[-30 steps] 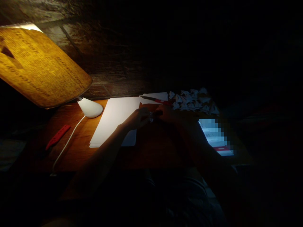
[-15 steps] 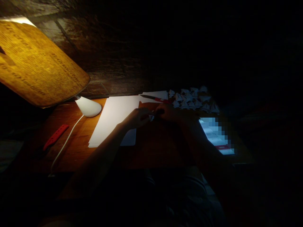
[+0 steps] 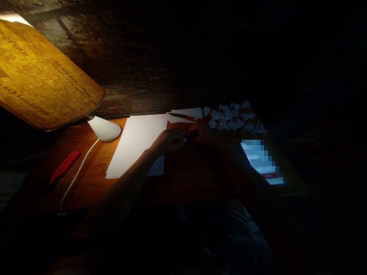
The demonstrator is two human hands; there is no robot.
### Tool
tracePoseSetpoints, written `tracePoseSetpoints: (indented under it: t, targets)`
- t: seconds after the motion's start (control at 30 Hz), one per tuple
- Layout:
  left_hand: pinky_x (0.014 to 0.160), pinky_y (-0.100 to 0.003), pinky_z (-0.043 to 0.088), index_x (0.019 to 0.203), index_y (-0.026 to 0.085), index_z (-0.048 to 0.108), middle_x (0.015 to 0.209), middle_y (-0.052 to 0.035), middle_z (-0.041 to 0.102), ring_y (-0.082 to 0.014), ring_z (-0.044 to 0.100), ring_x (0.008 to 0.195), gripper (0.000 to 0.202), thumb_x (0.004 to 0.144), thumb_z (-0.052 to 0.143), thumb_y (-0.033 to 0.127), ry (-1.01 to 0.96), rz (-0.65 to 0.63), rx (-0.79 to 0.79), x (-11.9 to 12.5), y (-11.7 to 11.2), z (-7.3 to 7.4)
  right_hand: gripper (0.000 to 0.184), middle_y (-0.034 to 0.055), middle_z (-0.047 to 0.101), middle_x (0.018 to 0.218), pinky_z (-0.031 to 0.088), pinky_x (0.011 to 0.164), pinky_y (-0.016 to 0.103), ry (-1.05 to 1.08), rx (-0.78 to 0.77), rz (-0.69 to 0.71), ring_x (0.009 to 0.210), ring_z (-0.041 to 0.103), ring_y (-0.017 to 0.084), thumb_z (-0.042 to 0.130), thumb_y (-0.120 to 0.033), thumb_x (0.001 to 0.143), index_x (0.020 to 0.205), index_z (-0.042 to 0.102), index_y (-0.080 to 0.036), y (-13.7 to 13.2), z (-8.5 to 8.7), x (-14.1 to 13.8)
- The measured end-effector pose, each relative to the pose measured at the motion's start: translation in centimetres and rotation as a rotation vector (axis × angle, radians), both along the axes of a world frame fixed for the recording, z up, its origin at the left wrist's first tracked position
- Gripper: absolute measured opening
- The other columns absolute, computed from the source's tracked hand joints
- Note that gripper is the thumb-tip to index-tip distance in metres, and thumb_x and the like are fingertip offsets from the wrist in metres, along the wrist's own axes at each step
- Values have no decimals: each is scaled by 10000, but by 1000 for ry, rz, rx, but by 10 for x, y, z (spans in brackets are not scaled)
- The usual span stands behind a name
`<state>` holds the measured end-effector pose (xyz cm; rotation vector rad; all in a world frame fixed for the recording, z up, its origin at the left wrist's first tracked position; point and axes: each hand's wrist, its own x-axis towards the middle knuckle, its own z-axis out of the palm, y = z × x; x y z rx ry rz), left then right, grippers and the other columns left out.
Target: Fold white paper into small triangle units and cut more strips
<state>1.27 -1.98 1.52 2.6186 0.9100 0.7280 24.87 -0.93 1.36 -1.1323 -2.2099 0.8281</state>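
A small, pale folded paper piece [image 3: 185, 140] is pinched at the fingertips of the left hand [image 3: 171, 139], the right hand [image 3: 198, 134] curled close between two and three o'clock from it; shadow hides its exact folds. At nine o'clock, white sheets [image 3: 140, 139] lie flat and stacked, edges slightly out of line. At two o'clock, many pointed, folded white pieces [image 3: 224, 114] cluster together.

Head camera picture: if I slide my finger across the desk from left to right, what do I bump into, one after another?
Red object → white lamp base → white paper sheets → left hand → small pale piece → right hand → folded paper pieces → lit screen.
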Motion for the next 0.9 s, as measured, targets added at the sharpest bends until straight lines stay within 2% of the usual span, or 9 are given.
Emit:
tracePoseSetpoints:
  t: [0.23, 0.57, 0.77, 0.9]
  targets:
    - [758, -320, 576, 935, 199, 803, 923, -59, 739, -186, 704, 816, 162, 913, 689, 312, -47, 43, -50, 1, 0, -1, 146, 73, 764, 991, 484, 825, 314, -13, 30, -2, 911, 681, 203, 819, -188, 809, 951, 857, -190, -1, 0, -1]
    - [775, -329, 580, 868, 189, 770, 924, -61, 745, -190, 724, 848, 137, 914, 672, 274, -102, 31, -85, 2, 2, -2, 112, 96, 725, 1029, 453, 842, 329, -119, 38, -30, 920, 627, 210, 741, -185, 900, 953, 838, -171, -7, 6, -7]
    - [780, -367, 605, 825, 177, 758, 953, -80, 744, -199, 720, 845, 150, 908, 702, 288, -152, 61, -137, 2, 4, -6, 59, 114, 690, 1044, 479, 856, 338, -125, 85, -97, 940, 619, 215, 756, -153, 845, 846, 814, -146, -5, 0, -12]
    - [838, -349, 620, 838, 188, 776, 975, -82, 772, -195, 748, 907, 164, 927, 690, 296, -187, 2, -167, -4, 5, -6, 49, 92, 687, 977, 482, 827, 329, -107, 66, -100, 898, 613, 206, 774, -133, 806, 812, 816, -157, -2, 0, -12]
